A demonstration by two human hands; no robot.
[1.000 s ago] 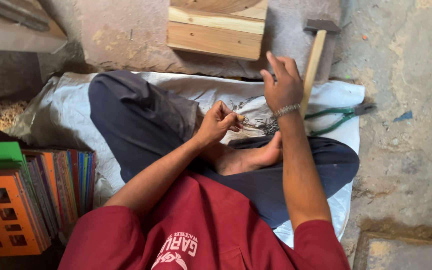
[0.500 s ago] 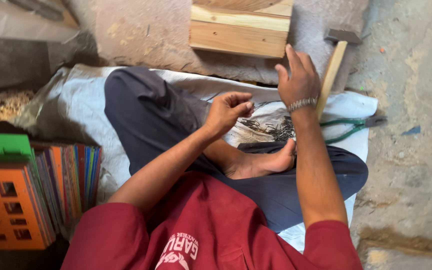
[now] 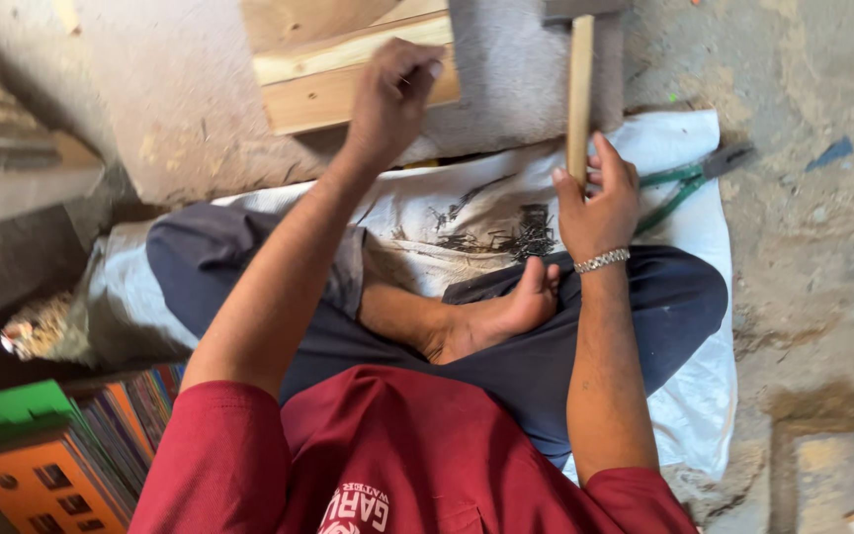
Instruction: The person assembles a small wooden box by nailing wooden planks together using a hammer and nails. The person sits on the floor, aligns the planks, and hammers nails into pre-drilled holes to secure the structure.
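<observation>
Left hand (image 3: 390, 99): fingers curled together, thumb and forefinger tips pressed as if pinching something small; I cannot tell what, it is too small to make out. The hand sits over the near edge of the wooden block (image 3: 348, 74), touching or just above it; I cannot say which.

Right hand (image 3: 597, 203): fingers wrapped round the lower end of the hammer handle (image 3: 579, 84), thumb on the left side of the shaft. The handle is pale wood and runs away from me; the hammer head (image 3: 585, 8) is cut off by the top edge of the view and lies on a grey mat (image 3: 516, 69). A metal bracelet (image 3: 601, 260) circles the right wrist.

Between the two hands, on the white cloth (image 3: 694, 198), I see a dark pile of small nails (image 3: 516, 235), near the far edge of the cloth and just beside the right hand. Green-handled pliers (image 3: 689, 183) lie at the cloth's far right corner, their jaws reaching onto the concrete floor (image 3: 822, 247).

I sit cross-legged on the cloth in dark trousers, a bare foot (image 3: 486, 316) turned up under the right wrist. Left of the cloth: a stack of coloured boards (image 3: 121, 425) and an orange box (image 3: 32, 485).
</observation>
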